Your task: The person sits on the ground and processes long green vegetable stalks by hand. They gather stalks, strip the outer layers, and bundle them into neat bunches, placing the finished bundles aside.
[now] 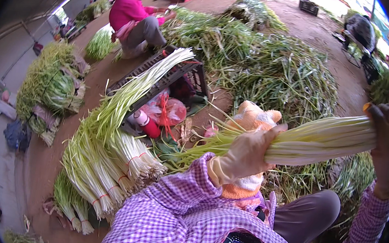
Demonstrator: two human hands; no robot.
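My left hand [248, 156], in a pale glove, is closed around a thick bundle of pale-stemmed leafy vegetables [321, 141], where the white stems turn yellow-green. The loose green ends trail to the left, past my sleeve. At the bundle's right end, my right hand [387, 132] is wrapped against the stems; an orange band shows on one finger. Beneath the bundle, an orange-and-white towel [244, 188] lies over my knee. Tied bundles [113, 173] with red bands are stacked at my left, and loose pale stalks [149, 76] lie across a black plastic crate.
The black crate [199, 77] stands ahead, near a pink bottle [146, 123] and a red-tied plastic bag [172, 111]. A large heap of green leaves [276, 69] spreads beyond. A co-worker in pink [130, 17] sits behind the crate. More bundled greens [54, 84] stand at far left.
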